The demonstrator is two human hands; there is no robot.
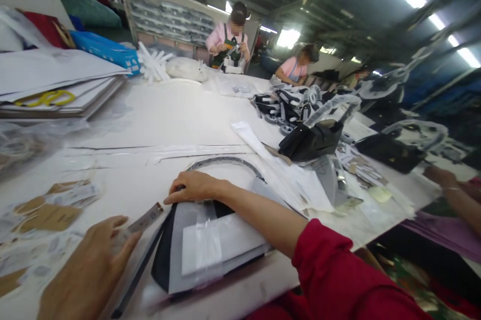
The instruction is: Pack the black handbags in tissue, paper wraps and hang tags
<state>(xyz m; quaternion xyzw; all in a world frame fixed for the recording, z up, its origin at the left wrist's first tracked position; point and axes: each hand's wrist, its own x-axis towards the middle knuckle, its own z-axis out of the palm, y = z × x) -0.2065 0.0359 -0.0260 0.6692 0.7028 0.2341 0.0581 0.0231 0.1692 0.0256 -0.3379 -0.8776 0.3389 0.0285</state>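
Observation:
A black handbag point(161, 260) lies on the table in front of me, with white sheets point(201, 250) taped over its side and a dark, wrapped curved handle point(225, 160) behind it. My right hand point(197, 186) reaches over the bag, its fingers curled onto the top left corner. To the left, my left hand point(90, 265) has a narrow printed tag point(148, 217) between thumb and fingers; the tag's far end comes close to the bag's corner. A thin dark strap point(139, 270) slants down along the bag's left side. Motion blurs the left fingers slightly.
Brown and white tags point(56, 215) are spread at left. Yellow scissors point(47, 98) rest on stacked boards. Another black handbag point(311, 139) and a heap of wrapped handles point(285, 102) occupy the right side. Co-workers point(231, 42) sit across the table; another person's hand point(439, 177) shows at far right.

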